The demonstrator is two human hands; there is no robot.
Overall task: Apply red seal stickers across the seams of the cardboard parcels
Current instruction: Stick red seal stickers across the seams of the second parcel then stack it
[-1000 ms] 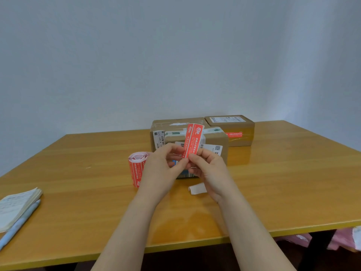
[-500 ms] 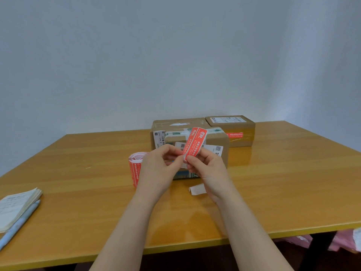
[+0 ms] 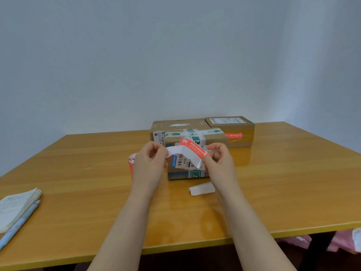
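Left hand (image 3: 150, 160) pinches the white backing (image 3: 172, 151), right hand (image 3: 219, 160) pinches the red sticker (image 3: 193, 148), lying left-to-right just nearer than the taped parcel (image 3: 216, 139).

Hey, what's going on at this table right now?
A person is peeling a red seal sticker off its white backing strip: the left hand pinches the backing, the right hand pinches the sticker, both held in front of the nearest parcel. The far right parcel already carries a red seal on its side. A sticker roll stands beside the left hand, and a loose backing piece lies on the table.
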